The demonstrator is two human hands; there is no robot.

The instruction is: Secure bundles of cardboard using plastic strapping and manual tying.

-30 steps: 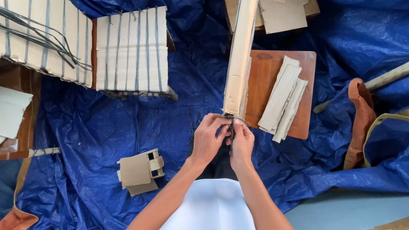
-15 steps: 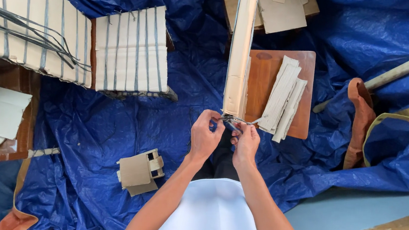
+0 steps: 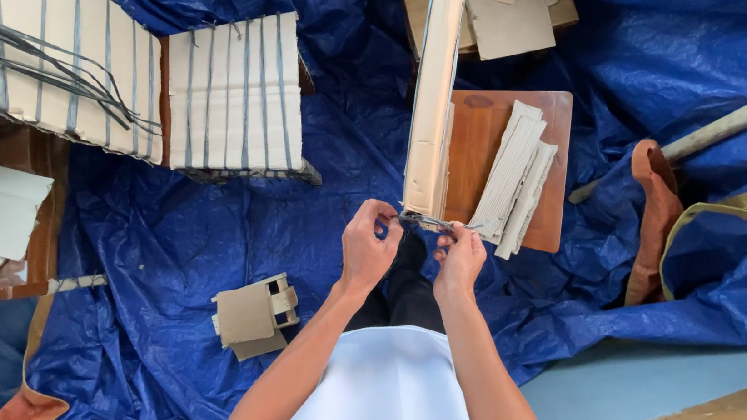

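Both hands meet at the near end of a tall stack of cardboard sheets: the left hand and right hand pinch a grey strap across it. Finished strapped bundles lie to their left; this tie looks unfinished.

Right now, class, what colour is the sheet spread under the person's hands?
Blue: the crinkled tarp covers the floor, clearest in the head view.
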